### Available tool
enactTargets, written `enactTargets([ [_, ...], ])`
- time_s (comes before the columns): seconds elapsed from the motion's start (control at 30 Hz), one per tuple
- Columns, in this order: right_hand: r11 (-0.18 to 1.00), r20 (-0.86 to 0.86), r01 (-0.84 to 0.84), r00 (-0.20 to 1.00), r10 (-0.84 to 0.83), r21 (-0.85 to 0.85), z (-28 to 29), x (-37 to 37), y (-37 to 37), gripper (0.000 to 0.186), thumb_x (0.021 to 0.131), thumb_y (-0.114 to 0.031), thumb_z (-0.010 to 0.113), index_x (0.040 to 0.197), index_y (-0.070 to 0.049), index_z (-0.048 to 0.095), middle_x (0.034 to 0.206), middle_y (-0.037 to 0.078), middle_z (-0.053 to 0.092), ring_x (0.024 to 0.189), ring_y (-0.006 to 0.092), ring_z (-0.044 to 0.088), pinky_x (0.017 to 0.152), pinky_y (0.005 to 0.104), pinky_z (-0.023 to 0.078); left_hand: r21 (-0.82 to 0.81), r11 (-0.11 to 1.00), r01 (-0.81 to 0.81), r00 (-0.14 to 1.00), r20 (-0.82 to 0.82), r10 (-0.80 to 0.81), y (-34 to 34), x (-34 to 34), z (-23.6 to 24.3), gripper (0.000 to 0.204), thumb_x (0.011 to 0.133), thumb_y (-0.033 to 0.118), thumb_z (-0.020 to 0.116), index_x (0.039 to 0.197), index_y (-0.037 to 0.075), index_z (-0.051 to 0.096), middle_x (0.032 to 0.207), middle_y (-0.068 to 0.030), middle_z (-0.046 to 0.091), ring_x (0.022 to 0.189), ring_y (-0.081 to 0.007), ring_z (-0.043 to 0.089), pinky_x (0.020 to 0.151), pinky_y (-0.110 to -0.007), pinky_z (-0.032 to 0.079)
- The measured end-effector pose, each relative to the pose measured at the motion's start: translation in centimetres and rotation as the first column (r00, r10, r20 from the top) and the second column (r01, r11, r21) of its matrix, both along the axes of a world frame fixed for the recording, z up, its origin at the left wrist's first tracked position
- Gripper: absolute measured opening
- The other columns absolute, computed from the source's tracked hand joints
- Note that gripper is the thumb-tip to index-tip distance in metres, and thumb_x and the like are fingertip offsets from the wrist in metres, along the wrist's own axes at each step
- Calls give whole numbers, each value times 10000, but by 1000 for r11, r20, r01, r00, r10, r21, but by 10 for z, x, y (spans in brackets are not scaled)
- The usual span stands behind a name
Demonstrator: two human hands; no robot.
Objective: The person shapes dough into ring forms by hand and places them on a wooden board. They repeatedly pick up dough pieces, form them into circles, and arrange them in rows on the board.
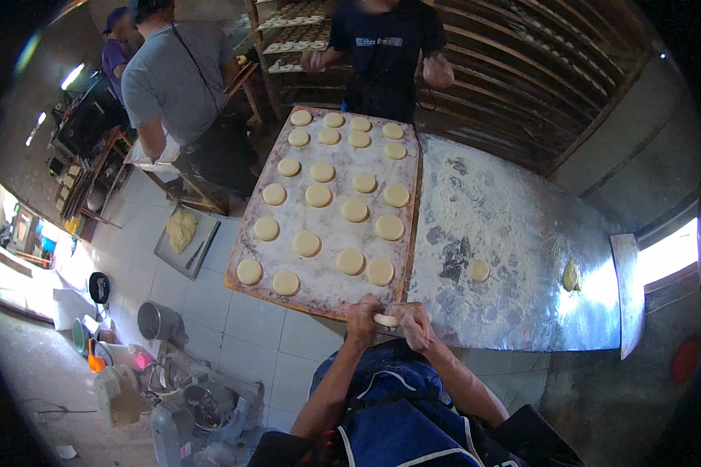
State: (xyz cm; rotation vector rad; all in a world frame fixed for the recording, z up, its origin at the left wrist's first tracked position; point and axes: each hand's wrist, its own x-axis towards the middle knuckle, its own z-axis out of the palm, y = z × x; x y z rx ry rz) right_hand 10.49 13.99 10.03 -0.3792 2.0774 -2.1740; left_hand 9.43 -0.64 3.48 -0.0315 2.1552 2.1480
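Observation:
Both my hands hold one pale dough ring or round [385,320] between them, close to my apron at the near edge of the board. My left hand [363,320] is closed on its left side, and my right hand [415,323] grips its right side. Just beyond lies a floured wooden board [335,268] with several flat dough rounds [307,244] in loose rows. A single dough round [480,270] sits on the floured metal table [514,311] to the right. Farther right on that table is a small yellowish lump of dough [572,275].
Across the board stands a person in a dark shirt [382,47], before wooden racks [506,86] of trays. Another person in grey [171,78] works at the left. On the tiled floor are a tray of dough [181,231], a metal pot [159,321] and a mixer-like machine [210,409].

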Motion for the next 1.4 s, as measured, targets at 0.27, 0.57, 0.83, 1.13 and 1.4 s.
enactTargets([
  [0.27, 576, 9, 178, 952, -306, 798, 11, -8, -4, 576, 760, -225, 715, 1250, -6, 508, 1035, 223, 641, 1025, 400, 611, 890, 459, 484, -665, 725, -180, 982, -165, 92, -18, -30, 15, 232, 928, 190, 527, 998, -24, 584, 795, -222, 593, 763, -412, 571, 726, -504, 465],
  [0.57, 583, -350, 270, 936, 27, 766, -40, -69, 6, 521, 832, -81, 589, 1324, 28, 457, 1298, 247, 517, 1224, 393, 490, 1038, 476, 394, -696, 692, -193, 936, -342, -83, -18, -11, 13, 233, 850, 204, 687, 971, 12, 636, 907, -145, 599, 907, -356, 559, 806, -460, 456],
  [0.83, 244, -86, 16, 956, 280, 970, -52, -117, -4, 338, 802, -123, 613, 1093, 45, 586, 989, 249, 642, 1034, 388, 607, 899, 462, 488, -678, 586, -445, 881, -449, 149, -25, -46, 4, 204, 867, 202, 635, 960, 21, 652, 958, -168, 620, 950, -363, 569, 827, -469, 459],
  [1.13, 876, 28, 101, 991, -130, 471, -20, -55, 94, 349, 736, -205, 782, 1016, -38, 655, 909, 184, 685, 827, 333, 659, 767, 418, 516, -882, 470, -10, 952, -152, -265, -41, -111, 14, 272, 792, 120, 672, 1019, 0, 583, 888, -180, 627, 876, -370, 602, 735, -462, 480],
  [1.4, 539, 18, 345, 830, -557, 768, -44, 7, 277, 318, 706, -125, 785, 1003, -50, 700, 935, 131, 706, 886, 247, 684, 753, 376, 524, -467, 873, 142, 924, -253, -286, 114, -72, 57, 347, 797, 102, 708, 1071, 40, 504, 892, -183, 627, 836, -370, 612, 733, -451, 474],
])
